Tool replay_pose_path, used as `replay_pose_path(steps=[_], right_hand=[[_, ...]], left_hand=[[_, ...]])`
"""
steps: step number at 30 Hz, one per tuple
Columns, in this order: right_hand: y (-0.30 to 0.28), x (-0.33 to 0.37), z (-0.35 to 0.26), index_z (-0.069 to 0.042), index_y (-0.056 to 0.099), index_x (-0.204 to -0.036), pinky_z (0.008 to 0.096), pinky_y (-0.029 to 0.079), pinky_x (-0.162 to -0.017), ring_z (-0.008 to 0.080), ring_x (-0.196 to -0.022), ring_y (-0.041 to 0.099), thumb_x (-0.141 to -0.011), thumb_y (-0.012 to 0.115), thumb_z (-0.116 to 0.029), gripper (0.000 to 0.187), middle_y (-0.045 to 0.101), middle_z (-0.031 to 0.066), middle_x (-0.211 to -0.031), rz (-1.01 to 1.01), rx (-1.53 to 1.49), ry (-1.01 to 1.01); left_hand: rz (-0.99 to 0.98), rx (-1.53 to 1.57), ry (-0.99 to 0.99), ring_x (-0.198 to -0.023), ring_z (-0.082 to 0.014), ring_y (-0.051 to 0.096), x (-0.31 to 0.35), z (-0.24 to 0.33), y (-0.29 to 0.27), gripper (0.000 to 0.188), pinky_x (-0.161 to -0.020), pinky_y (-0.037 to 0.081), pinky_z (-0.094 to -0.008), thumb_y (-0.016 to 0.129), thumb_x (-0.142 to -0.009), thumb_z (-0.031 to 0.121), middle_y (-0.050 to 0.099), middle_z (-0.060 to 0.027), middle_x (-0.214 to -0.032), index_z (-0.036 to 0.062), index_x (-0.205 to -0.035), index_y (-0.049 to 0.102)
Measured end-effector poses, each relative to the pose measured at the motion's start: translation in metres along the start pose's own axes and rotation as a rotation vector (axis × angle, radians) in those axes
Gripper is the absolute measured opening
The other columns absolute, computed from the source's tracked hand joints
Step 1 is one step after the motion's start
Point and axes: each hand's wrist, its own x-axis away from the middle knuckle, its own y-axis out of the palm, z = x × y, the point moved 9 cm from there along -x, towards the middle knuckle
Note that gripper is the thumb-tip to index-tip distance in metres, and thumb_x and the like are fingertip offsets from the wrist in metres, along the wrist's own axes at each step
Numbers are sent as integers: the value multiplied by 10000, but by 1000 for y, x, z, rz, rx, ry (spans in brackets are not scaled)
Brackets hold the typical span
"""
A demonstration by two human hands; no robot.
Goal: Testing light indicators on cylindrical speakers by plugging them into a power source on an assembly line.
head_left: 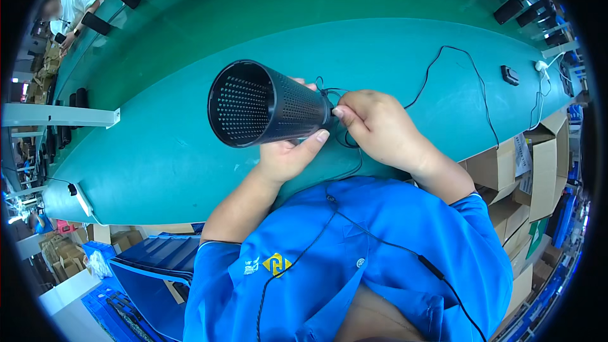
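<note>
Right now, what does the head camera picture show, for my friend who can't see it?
Two hands work on a black perforated cylinder above a green table: the left hand holds it from below, and the right hand pinches a thin black wire at its end.

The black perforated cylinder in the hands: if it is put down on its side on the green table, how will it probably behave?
The black perforated cylinder is round, so on its side it would likely roll on the smooth green table. The left hand supports it alone, so it seems fairly light. The thin black cable at its end, by the right hand, looks floppy and may drag.
</note>
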Motion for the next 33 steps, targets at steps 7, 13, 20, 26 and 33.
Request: replay_pose_path(steps=[7,13,20,26,33], right_hand=[[-18,0,-5,-17,610,-1018,301,437,-584,192,-626,547,-851,547,-5,178,627,76,-787,87,-192,-157],[-8,3,-6,-57,522,-1215,256,441,-576,146,-644,572,-850,489,52,382,628,66,-786,46,-583,-65],[6,0,-14,-104,385,-1359,234,449,-596,147,-681,599,-867,468,48,522,625,64,-787,-56,-586,-54],[10,-2,-18,-109,338,-1403,227,440,-581,135,-683,590,-839,545,37,618,615,69,-775,-141,-559,-27],[24,-5,-16,-116,279,-1448,189,403,-548,103,-655,548,-694,744,21,896,597,61,-786,-133,-763,-40]], left_hand=[[351,218,-171,-1005,-276,556,-2,-10,-27,645,-901,455,-379,634,-761,100,480,-143,-1156,45,-1316,310],[423,293,-212,-928,-244,565,-2,-11,-35,560,-832,472,-341,616,-781,146,505,-133,-1079,46,-1262,347],[352,310,-217,-906,-239,572,0,-11,-29,546,-805,480,-331,614,-782,181,520,-135,-1069,39,-1246,364],[312,315,-251,-868,-233,580,0,-10,-21,571,-746,497,-335,614,-768,217,534,-144,-1055,22,-1248,375],[116,525,-234,-847,-245,599,0,-12,-11,629,-704,510,-339,625,-739,279,552,-172,-1062,-13,-1246,396]])
